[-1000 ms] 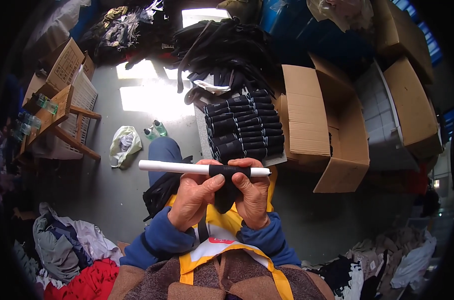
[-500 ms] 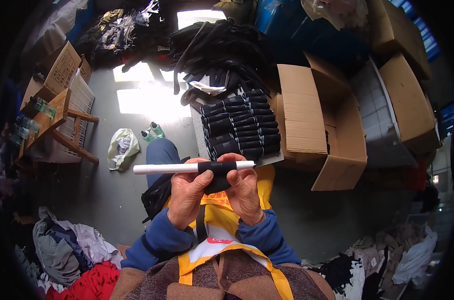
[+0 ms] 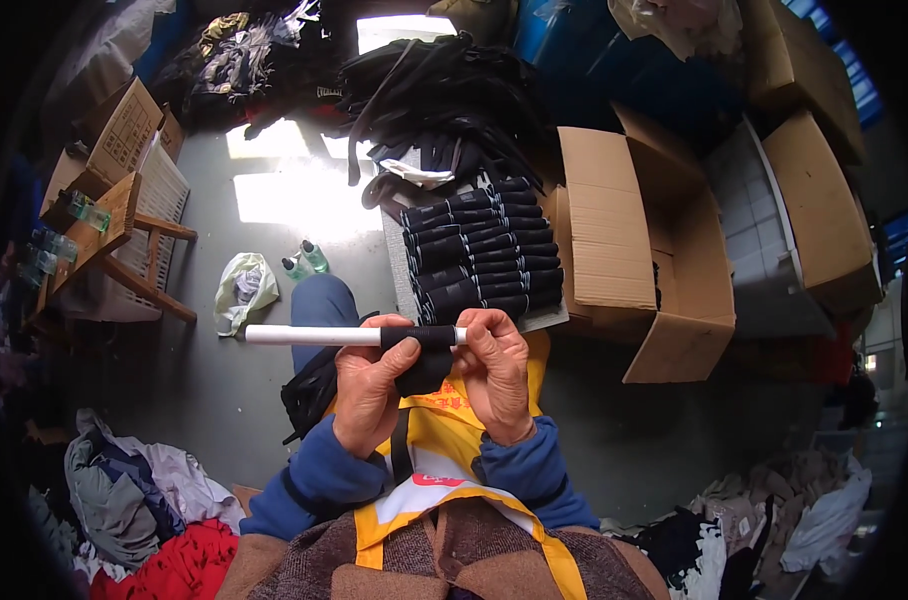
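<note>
A long white tube (image 3: pixel 309 336) lies level across my lap, its dark-tipped end out to the left. Black knitted fabric (image 3: pixel 424 362) is wrapped around its right part, and a flap of it hangs below. My left hand (image 3: pixel 365 390) is closed on the fabric and tube, thumb in front. At the right end, my right hand (image 3: pixel 499 380) pinches with thumb and fingers by the tube tip, which it partly hides. Just beyond my hands, folded black knitted pieces with light edging (image 3: pixel 484 250) sit in rows on a grey board (image 3: pixel 398 268).
Open cardboard boxes (image 3: pixel 606 220) stand to the right. Black straps or fabric (image 3: pixel 434 95) are heaped at the back. A wooden stool (image 3: pixel 124 225), a plastic bag (image 3: pixel 244 290) and small bottles (image 3: pixel 314 257) are at left. Cloth piles (image 3: pixel 199 565) flank me.
The white tube has slid left, and its right end now reaches only to my right fingers. My right hand has shifted from an open-palmed hold to a pinch at the tip.
</note>
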The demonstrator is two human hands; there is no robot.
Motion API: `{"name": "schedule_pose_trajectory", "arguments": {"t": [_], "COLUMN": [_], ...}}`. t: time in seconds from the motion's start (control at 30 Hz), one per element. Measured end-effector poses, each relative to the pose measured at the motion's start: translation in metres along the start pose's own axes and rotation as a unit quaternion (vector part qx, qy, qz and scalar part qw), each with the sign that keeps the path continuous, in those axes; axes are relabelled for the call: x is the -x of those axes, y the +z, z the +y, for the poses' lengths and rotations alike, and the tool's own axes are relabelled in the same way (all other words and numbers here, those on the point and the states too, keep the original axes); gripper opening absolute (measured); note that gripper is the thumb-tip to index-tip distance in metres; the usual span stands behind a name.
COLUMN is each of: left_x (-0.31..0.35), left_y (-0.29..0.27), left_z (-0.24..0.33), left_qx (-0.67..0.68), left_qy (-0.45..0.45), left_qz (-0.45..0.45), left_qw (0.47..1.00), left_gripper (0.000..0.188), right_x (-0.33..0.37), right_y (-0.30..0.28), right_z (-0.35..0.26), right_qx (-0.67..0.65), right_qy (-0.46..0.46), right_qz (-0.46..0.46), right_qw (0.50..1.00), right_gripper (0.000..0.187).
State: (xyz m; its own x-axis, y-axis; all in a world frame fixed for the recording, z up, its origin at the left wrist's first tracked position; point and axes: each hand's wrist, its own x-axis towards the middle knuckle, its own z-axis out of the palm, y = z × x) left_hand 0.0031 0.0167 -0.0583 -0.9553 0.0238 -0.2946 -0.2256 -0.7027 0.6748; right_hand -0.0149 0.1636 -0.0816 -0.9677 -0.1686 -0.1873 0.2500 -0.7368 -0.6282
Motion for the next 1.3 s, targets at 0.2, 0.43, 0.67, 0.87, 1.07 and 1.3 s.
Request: {"name": "schedule_pose_trajectory", "arguments": {"t": [0.2, 0.43, 0.67, 0.87, 1.07, 1.3], "left_x": [-0.002, -0.003, -0.002, -0.001, -0.001, -0.001], "left_y": [-0.003, -0.009, -0.006, -0.009, -0.012, -0.011], "left_z": [-0.002, 0.005, 0.0, 0.004, 0.009, 0.002], "left_qx": [0.007, 0.004, 0.014, -0.013, -0.006, -0.007], "left_qy": [-0.014, -0.014, -0.009, -0.03, -0.038, -0.018], "left_qz": [0.0, -0.009, -0.011, -0.037, -0.03, -0.032], "left_qw": [1.0, 1.0, 1.0, 0.999, 0.999, 0.999], "left_gripper": [0.025, 0.023, 0.024, 0.029, 0.031, 0.03], "right_x": [-0.005, -0.008, 0.001, 0.003, 0.002, 0.002], "right_y": [0.009, -0.011, 0.011, 0.014, 0.011, 0.015], "right_z": [0.004, -0.001, 0.007, 0.005, 0.001, 0.014], "right_qx": [0.136, 0.113, -0.009, 0.062, 0.009, 0.033], "right_qy": [-0.117, -0.1, 0.08, -0.012, -0.007, 0.053], "right_qz": [-0.048, -0.089, 0.007, -0.014, -0.008, 0.013], "right_qw": [0.983, 0.985, 0.997, 0.998, 1.0, 0.998], "right_gripper": [0.021, 0.027, 0.026, 0.027, 0.023, 0.025]}}
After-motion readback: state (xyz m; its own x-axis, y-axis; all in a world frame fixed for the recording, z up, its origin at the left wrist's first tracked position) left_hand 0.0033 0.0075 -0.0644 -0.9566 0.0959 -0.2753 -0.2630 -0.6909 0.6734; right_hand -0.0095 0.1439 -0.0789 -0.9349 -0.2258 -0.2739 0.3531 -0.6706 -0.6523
